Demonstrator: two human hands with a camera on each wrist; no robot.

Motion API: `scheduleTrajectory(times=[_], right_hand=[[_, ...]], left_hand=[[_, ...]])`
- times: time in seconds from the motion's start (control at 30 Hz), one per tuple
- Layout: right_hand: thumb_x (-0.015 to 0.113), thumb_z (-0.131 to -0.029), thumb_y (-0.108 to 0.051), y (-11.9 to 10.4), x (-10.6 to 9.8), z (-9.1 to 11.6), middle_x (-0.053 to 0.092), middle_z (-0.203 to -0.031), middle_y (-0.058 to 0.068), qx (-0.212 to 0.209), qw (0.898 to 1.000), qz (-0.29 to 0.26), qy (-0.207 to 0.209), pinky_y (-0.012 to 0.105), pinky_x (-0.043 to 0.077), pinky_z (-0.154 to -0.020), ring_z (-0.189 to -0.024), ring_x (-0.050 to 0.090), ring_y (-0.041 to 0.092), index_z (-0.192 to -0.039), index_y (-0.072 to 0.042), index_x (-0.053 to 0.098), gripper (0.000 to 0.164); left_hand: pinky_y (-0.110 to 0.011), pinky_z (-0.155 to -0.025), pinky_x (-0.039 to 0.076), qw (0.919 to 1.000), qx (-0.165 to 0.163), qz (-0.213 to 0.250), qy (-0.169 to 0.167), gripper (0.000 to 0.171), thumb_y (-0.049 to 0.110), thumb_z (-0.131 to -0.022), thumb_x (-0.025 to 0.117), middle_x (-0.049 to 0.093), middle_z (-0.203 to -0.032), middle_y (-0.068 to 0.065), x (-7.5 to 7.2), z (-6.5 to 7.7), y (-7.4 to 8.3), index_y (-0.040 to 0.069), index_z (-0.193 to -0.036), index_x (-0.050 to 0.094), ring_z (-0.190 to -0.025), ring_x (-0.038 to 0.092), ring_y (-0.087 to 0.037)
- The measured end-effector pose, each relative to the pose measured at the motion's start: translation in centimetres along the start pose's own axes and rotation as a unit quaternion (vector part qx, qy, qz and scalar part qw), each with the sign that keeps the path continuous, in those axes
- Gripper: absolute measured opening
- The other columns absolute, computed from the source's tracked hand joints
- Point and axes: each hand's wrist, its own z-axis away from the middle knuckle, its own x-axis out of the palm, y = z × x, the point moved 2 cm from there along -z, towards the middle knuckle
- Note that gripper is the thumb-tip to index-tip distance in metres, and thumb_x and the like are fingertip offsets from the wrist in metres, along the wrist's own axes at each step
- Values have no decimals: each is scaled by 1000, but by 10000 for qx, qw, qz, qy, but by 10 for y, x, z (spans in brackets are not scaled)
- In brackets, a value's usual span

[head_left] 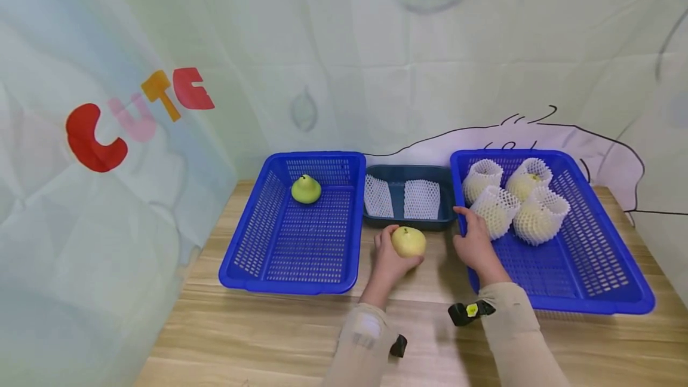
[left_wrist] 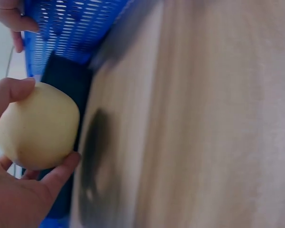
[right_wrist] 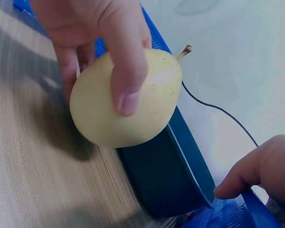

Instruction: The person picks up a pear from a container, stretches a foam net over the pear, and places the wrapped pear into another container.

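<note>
A pale yellow pear (head_left: pixel 408 242) with a short stem is gripped by my left hand (head_left: pixel 391 261), fingers and thumb around its sides, in front of the dark tray (head_left: pixel 411 224). The left wrist view shows the pear (left_wrist: pixel 40 126) held above the wooden table. My right hand (head_left: pixel 475 243) is at the left rim of the right blue basket, index finger stretched toward the tray's right end. In the right wrist view a digit of the right hand (right_wrist: pixel 270 166) is right at the tray's rim. Two white foam net sleeves (head_left: pixel 421 199) lie in the tray.
The left blue basket (head_left: pixel 228 267) holds one green pear (head_left: pixel 306 190). In the right blue basket (head_left: pixel 642 297) stand several pears in foam nets (head_left: pixel 540 217). A printed curtain (head_left: pixel 333 46) hangs behind the wooden table (head_left: pixel 258 339).
</note>
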Motion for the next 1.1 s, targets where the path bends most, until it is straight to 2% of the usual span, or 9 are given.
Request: scheduleTrajectory(times=[0.23,0.67,0.83,0.9,0.97,1.03,1.1], right_hand=[[43,-75,8,1,3,-1,26,-134,34,0,10000,34,-53,51,19,-104,-127,21,44,-133,4,37,59],[43,-75,7,1,3,-1,24,-135,34,133,9998,65,-101,53,20,-103,-127,21,45,-134,1,35,59],[43,-76,8,2,2,-2,24,-136,33,154,9998,56,-67,52,19,-104,-127,21,44,-134,1,35,59],[43,-76,8,3,1,-2,23,-136,33,176,9998,55,-91,52,19,-104,-128,21,44,-134,1,35,59],[43,-76,7,3,1,-2,23,-136,33,193,9997,66,-116,52,19,-104,-128,20,44,-134,1,35,59],[43,-76,7,3,0,-3,24,-136,33,180,9997,80,-109,52,19,-104,-128,21,44,-134,1,35,59],[43,-76,7,2,-1,-4,24,-136,33,162,9998,79,-93,52,19,-104,-128,21,44,-134,1,35,59]], left_hand=[[-44,-90,38,10000,29,-36,81,81,14,-55,86,42,-114,-7,5,2,-8,16,-125,46,-107,42,-29],[-45,-94,36,9998,116,93,-97,84,7,-57,85,40,-120,-10,11,4,-8,14,-130,44,-112,42,-30],[-47,-96,35,9996,190,-52,-205,89,5,-57,85,39,-122,-12,12,3,-5,12,-133,38,-113,41,-33],[-49,-95,36,9987,206,-353,-291,96,7,-56,85,39,-123,-15,8,4,2,10,-137,33,-113,41,-37],[-49,-95,36,9966,229,-654,-438,103,10,-58,86,38,-127,-19,-1,5,19,9,-141,26,-115,41,-39],[-49,-96,37,9947,244,-777,-634,106,15,-61,85,39,-131,-20,-16,7,44,9,-144,19,-118,41,-39],[-48,-96,38,9930,388,-767,-804,101,20,-68,82,41,-134,-18,-37,8,70,11,-145,17,-121,42,-35]])
